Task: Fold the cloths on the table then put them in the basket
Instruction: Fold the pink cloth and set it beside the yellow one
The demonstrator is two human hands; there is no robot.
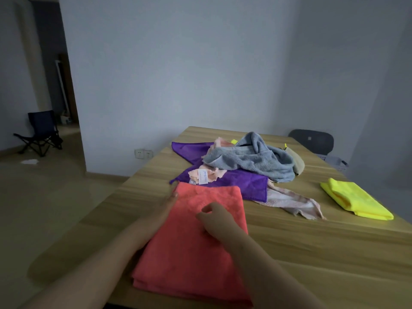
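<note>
Touching coral cloth [189, 253] edge, left hand [166, 206] flat; right hand [215, 219] curled atop, grip unclear.

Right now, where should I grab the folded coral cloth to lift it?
Probably its two long sides, sliding under from left and right: the coral cloth lies flat in stacked layers, so support beneath keeps the fold. Your left hand touches its left edge.

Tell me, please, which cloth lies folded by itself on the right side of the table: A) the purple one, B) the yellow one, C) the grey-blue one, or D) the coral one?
B: the yellow cloth lies neatly folded by itself on the right side of the table.
</note>
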